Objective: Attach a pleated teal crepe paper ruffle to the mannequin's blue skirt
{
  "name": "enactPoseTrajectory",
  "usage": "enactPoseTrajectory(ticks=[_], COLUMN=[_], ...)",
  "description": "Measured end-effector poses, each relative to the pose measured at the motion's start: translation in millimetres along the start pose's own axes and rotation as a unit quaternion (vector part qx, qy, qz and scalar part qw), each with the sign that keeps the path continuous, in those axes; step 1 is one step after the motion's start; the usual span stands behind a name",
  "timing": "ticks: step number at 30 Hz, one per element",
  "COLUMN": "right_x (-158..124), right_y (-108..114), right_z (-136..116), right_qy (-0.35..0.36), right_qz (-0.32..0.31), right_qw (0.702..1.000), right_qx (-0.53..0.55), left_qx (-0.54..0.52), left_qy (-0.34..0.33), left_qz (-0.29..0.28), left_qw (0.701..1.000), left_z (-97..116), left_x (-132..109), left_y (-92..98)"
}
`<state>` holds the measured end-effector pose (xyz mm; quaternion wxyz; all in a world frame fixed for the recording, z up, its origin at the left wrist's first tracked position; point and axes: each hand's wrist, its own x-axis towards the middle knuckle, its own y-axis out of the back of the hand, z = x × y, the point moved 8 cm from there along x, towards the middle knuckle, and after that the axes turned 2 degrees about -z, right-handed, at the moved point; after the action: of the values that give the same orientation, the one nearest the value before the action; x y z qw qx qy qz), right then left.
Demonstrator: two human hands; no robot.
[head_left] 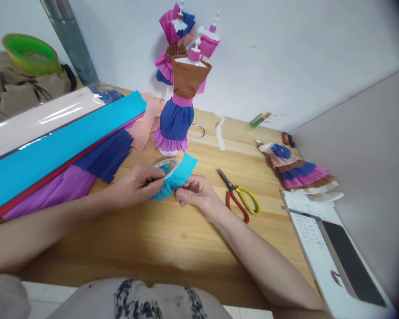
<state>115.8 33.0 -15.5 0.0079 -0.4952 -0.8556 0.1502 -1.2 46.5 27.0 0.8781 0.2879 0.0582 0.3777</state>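
Turquoise strip (183,172) noted bunched at one end, flat at the other, located between your right hand (200,196), pinching its lower edge, and your left hand (136,186), closed on the white tape roll (175,166) against the bunched part

Paper strip (180,174) before mannequin (177,117), scissors (232,187) to right.

White wall (295,48) at back, few small faint marks. Plain greyish partition (362,119) on right, meets wall at a corner. Light wooden table (139,252), grain visible, runs back to the wall. Pale surface (46,294) below near edge, thin lines, likely floor tile. Light soft, dull sheen on tabletop.
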Motion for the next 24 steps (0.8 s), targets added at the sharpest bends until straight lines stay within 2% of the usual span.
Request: enactPoseTrajectory(ticks=[5,10,15,18,21,24], right_x=[-3,-1,3,0,-2,1], right_y=[-2,6,-3,0,10,33], right_z=[9,6,9,12,12,3], right_qy=[-0.04,-0.04,-0.019,-0.05,-0.091,-0.077], right_qz=[-0.016,0.025,0.013,-0.01,-0.031,0.04], right_qw=[0.999,0.999,0.999,0.999,0.995,0.996], right_qx=[0.003,-0.028,-0.028,-0.018,-0.033,-0.022], left_qx=[0.071,0.072,0.096,0.121,0.14,0.14], left_qy=[-0.028,-0.039,-0.059,-0.064,-0.065,-0.076], left_qz=[0.024,0.008,0.015,0.017,0.018,0.007], left_qw=[0.997,0.997,0.994,0.99,0.988,0.987], left_z=[4,3,0,-2,-2,2], left_x=[-1,0,0,0,-1,-1], left_y=[4.3,0.6,-3.2,-3.7,-2.1,-3.0])
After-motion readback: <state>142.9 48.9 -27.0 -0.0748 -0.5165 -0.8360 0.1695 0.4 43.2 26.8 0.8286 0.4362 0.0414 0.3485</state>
